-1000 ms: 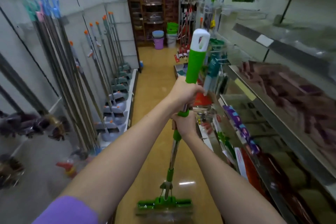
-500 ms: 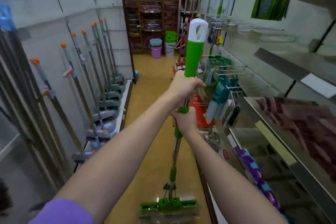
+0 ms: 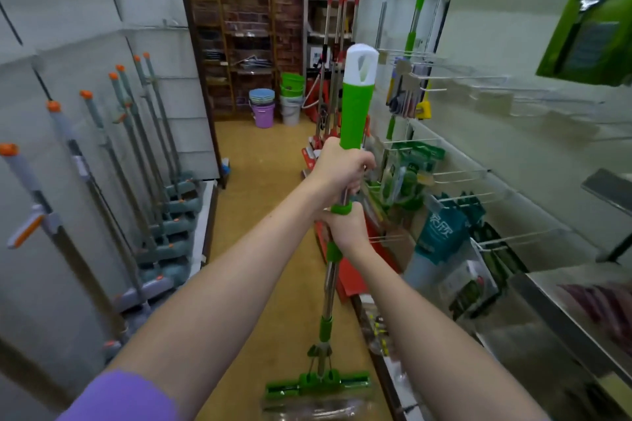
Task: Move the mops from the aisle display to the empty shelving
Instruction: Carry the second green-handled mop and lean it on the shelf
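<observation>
A: How far along was the job at that moment?

B: Partway, I'd judge. 1 green mop [image 3: 352, 120] was in transit, upright in the middle of the aisle, its sponge head [image 3: 318, 384] low at 6 o'clock, apparently clear of the yellow floor [image 3: 260, 181]. The left hand [image 3: 342, 169] was wrapped around the lower end of the green grip, and the right hand [image 3: 345, 229] was clamped on the shaft directly beneath it, the 2 nearly touching.

A: And the shelving?

B: At 9 o'clock a row of grey mops with orange caps [image 3: 136, 154] already leaned against the grey shelving panels [image 3: 61, 44], heads resting on the low base shelf [image 3: 205, 215] (whether those were moved as part of this job, I couldn't tell). At 12 o'clock more mops with red handles [image 3: 338, 44] stood in the display beyond the hands, so I'd say several were left.

A: What differed from half a second before?

B: Both hands kept the same hold. The view had advanced down the aisle: the purple bucket [image 3: 263, 114] and far racks looked nearer, the blue-capped poles at the left edge had dropped out of view, and the metal shelf at 3 o'clock had slid toward the frame's edge.
</observation>
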Tool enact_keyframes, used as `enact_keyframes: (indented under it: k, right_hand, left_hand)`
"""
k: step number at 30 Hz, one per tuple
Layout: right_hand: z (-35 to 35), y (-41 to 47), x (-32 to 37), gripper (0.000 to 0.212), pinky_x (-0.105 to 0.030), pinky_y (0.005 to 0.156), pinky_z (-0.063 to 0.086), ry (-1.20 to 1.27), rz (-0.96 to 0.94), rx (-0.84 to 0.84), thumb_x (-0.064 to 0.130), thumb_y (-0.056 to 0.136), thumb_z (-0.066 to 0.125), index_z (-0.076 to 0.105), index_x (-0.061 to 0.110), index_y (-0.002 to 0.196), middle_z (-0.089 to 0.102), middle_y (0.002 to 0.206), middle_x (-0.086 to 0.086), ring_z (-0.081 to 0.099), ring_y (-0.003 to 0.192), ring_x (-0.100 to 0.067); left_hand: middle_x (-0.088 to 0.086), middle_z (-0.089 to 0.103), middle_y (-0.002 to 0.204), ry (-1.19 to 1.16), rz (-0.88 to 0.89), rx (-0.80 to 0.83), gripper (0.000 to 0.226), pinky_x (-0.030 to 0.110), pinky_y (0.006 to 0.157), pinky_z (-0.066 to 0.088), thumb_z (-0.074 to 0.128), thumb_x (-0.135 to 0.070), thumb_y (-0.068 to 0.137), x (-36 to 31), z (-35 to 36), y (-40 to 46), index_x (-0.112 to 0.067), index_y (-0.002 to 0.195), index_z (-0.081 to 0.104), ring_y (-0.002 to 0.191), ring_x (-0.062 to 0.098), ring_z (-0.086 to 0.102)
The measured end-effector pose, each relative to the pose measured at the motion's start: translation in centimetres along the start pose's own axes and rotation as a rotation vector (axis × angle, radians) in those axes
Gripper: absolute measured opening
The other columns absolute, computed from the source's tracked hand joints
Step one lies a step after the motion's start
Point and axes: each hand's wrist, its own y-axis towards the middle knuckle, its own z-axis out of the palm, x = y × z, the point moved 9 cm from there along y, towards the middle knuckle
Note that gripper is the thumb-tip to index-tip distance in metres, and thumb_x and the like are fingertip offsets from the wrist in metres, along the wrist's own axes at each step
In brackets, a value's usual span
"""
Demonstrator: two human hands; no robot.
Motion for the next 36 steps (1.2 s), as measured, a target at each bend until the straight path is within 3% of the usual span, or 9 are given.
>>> enact_keyframes:
  k: [7,17,19,22,27,33,36]
  right_hand:
    - [4.0,13.0,-1.6,0.035,-0.021,0.039,0.033,0.037,-0.017,-0.041,-0.006,0.076,0.067,0.046,0.007,0.051,0.047,0.048,-0.014,0.040,0.037,-0.017]
    - [9.4,37.6,-6.7,0.025,-0.030,0.042,0.036,0.131,0.000,-0.002,-0.007,0.076,0.066,0.053,0.002,0.056,0.046,0.040,-0.006,0.043,0.035,-0.021]
    - [10.2,42.0,-6.5,0.027,-0.029,0.042,0.036,0.135,0.003,0.012,-0.007,0.075,0.064,0.052,0.002,0.053,0.047,0.039,-0.004,0.043,0.034,-0.019]
    - [11.9,49.0,-7.0,0.034,-0.027,0.041,0.034,0.148,0.014,0.023,-0.008,0.074,0.062,0.047,0.007,0.047,0.046,0.038,-0.004,0.042,0.034,-0.019]
    - [13.3,56.6,-7.9,0.038,-0.026,0.042,0.034,0.132,0.035,-0.010,-0.011,0.075,0.062,0.045,0.008,0.047,0.046,0.039,-0.006,0.041,0.033,-0.017]
    - [16.3,67.9,-9.5,0.028,-0.040,0.050,0.038,0.086,0.040,-0.103,-0.003,0.074,0.065,0.049,-0.004,0.051,0.048,0.046,-0.018,0.045,0.043,-0.028]
    - [17.8,73.8,-9.4,0.020,-0.032,0.047,0.037,0.047,0.029,-0.192,-0.003,0.076,0.065,0.053,-0.009,0.061,0.048,0.046,-0.013,0.046,0.042,-0.025]
  left_hand:
    - [0.003,0.025,0.046,0.019,0.032,0.054,0.043,0.025,0.041,0.024,0.057,0.012,0.078,2.5,-4.2,13.3,-0.018,0.059,0.032,0.034,0.014,0.023]
    - [0.003,0.027,0.040,0.100,-0.059,-0.012,0.041,0.028,0.045,0.024,0.057,0.010,0.074,7.4,-8.8,37.0,-0.016,0.051,0.037,0.034,0.016,0.023]
    - [0.002,0.031,0.039,0.105,-0.061,-0.038,0.042,0.029,0.045,0.025,0.058,0.008,0.071,7.6,-10.0,41.4,-0.019,0.044,0.039,0.034,0.017,0.024]
    - [0.004,0.032,0.043,0.134,-0.030,-0.050,0.033,0.028,0.044,0.026,0.060,0.004,0.067,7.8,-12.0,48.5,-0.015,0.050,0.039,0.034,0.018,0.026]
    - [0.003,0.029,0.049,0.102,-0.033,0.014,0.036,0.023,0.041,0.023,0.058,0.008,0.070,9.0,-13.4,56.0,-0.015,0.055,0.035,0.035,0.016,0.023]
    - [0.002,0.025,0.042,0.042,-0.046,0.117,0.042,0.022,0.040,0.022,0.057,0.010,0.074,11.4,-17.0,68.0,-0.018,0.054,0.032,0.034,0.015,0.020]
    - [0.000,0.025,0.037,0.005,-0.054,0.182,0.040,0.022,0.040,0.024,0.056,0.012,0.075,12.4,-18.9,74.3,-0.015,0.054,0.035,0.031,0.014,0.021]
